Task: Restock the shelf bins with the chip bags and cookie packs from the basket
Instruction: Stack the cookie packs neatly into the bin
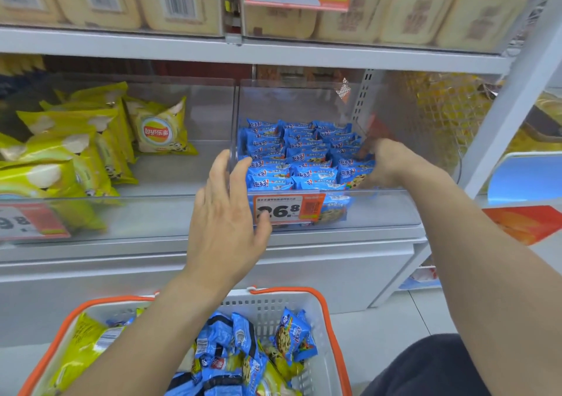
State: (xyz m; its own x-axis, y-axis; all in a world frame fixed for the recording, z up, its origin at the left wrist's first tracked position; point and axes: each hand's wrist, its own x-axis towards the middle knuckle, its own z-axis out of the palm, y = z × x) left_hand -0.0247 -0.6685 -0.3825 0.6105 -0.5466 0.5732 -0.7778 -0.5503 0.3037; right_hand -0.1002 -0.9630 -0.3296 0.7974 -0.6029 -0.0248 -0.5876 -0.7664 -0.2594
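Shelf [273, 57]: grey metal, two clear bins on the middle tier. Left bin [121, 207] holds yellow chip bags [158, 129], loosely piled, with floor space bare on its right side. Right bin [380, 210] holds blue cookie packs [304, 155] in tight rows, with a price tag [287, 210] on its front wall.

Basket [331, 319], white with an orange rim, sits low in front of you. It holds a mix of both products.

Your right hand [386, 161] reaches into the right bin with fingers curled among the packs at the right edge. Whether it grips one, I cannot tell. Your left hand [225, 213] hovers at the divider between the bins, fingers spread and holding nothing.

Handling, judged: chip bags are light, air-filled and crushable, so take them by the top seam. Cookie packs are small, slick film with a brittle filling. Pinch across the short sides and lay them flat.

Room: pale tile floor [395, 319] on the right.
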